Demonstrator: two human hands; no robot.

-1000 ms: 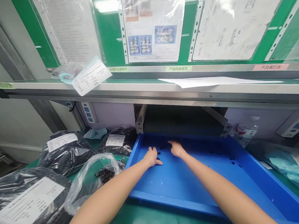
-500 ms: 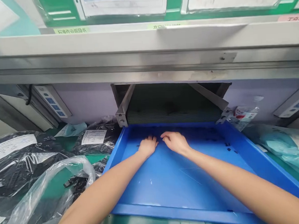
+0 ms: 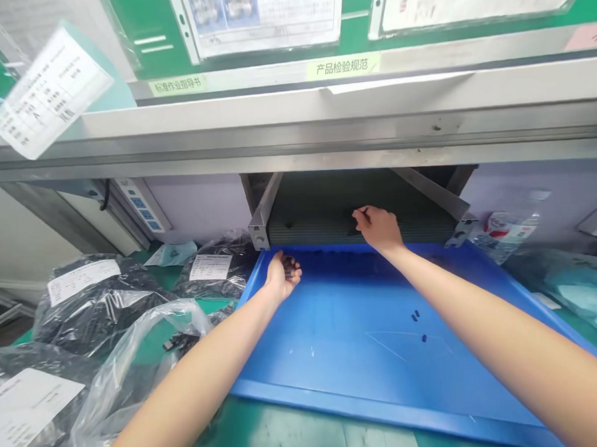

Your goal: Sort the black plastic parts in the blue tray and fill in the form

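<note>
My left hand (image 3: 280, 278) is turned palm up above the left side of the blue tray (image 3: 328, 402), its fingers curled round several small black parts (image 3: 289, 267). My right hand (image 3: 379, 227) is over the front end of a dark ribbed conveyor belt (image 3: 322, 199), fingers pinched together; what they hold is too small to make out. A dark piece shows on the belt just below those fingers. Another small dark piece (image 3: 289, 225) lies on the belt to the left. Several loose black parts (image 3: 416, 316) rest on the tray floor.
At left lie labelled plastic bags of black parts (image 3: 102, 294) and an open clear bag (image 3: 135, 359). A plastic bottle (image 3: 516, 222) and a bag with light-blue contents (image 3: 587, 295) are at right. A metal beam (image 3: 294, 143) crosses above the belt.
My left hand has moved left and turned palm up, now showing black parts in it. My right hand has gone from the tray up over the belt. The head view has shifted.
</note>
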